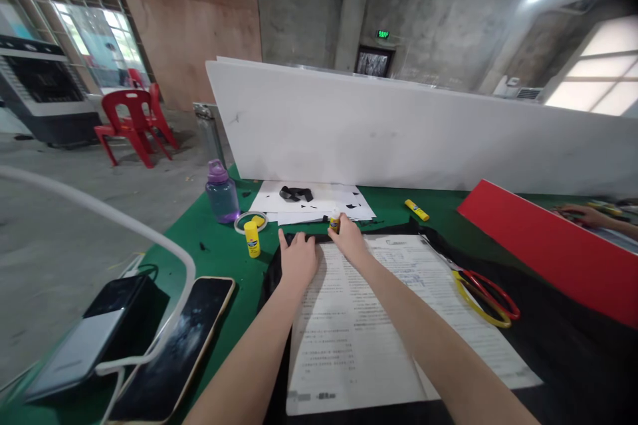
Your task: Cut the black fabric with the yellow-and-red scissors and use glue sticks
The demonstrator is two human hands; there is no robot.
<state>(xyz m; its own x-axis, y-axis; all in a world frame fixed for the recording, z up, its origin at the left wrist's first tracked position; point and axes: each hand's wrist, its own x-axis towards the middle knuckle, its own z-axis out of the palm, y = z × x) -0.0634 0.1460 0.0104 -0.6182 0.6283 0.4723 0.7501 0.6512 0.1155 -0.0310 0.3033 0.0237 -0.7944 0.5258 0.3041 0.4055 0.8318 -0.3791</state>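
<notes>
Along the far edge of the printed sheets (343,339), I see the right hand (347,239) pinching a glue stick (334,222), likely light, rigid and best held round its barrel, while the left hand (299,257) rests, fingers spread, on black material (558,345) that should drape softly.

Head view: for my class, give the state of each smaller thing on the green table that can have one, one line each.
Held glue stick: upright, in the right hand's grip
Standing glue stick: on its end
Lying glue stick: on its side
Scissors: lying down, blade opening unclear
Purple bottle: upright, lid on
Phone: face up, screen dark
Printed sheets: lying flat
Black strip: curled
Pale ring: lying flat
Black-and-grey device: on or off unclear
</notes>
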